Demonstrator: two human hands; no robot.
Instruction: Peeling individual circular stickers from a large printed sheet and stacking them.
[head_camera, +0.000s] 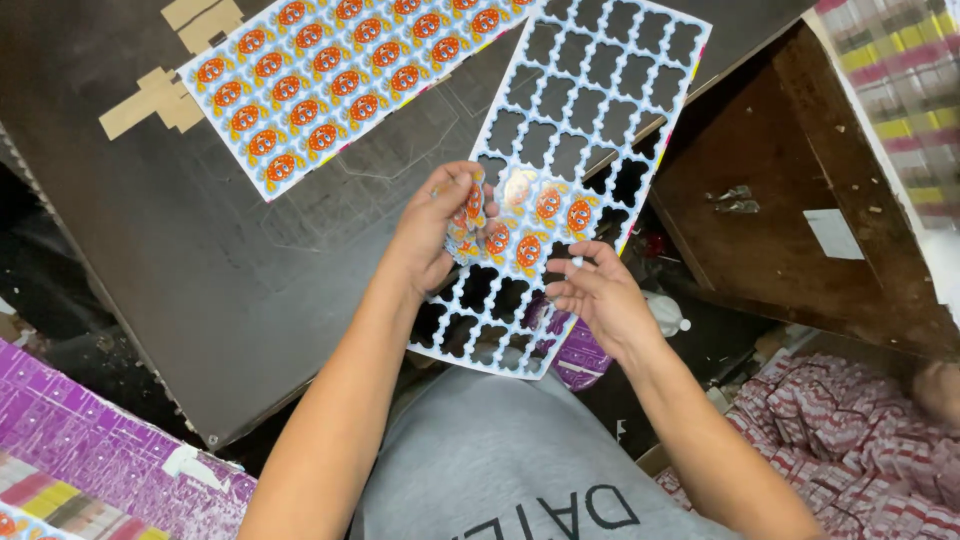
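Left hand (432, 232) clenched on a small stack of punched-out labels (470, 215), thumb pressed on top, at the punched sheet's (570, 150) 9 o'clock edge. Right hand (597, 293) released, fingers spread under that sheet's 5 o'clock part, above the lap. Full sheet (330, 70) flat on the dark worktop (200, 260) at 11 o'clock.

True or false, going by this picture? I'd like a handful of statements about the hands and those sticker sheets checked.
1. The left hand holds a small stack of punched-out stickers. True.
2. The punched sheet has all its stickers in place. False: most cells are empty holes; only a few stickers remain near the middle.
3. A full sticker sheet lies on the dark board. True.
4. The right hand grips scissors. False: it is open, fingers at the sheet's edge.
5. The stickers are green. False: orange on blue and yellow.
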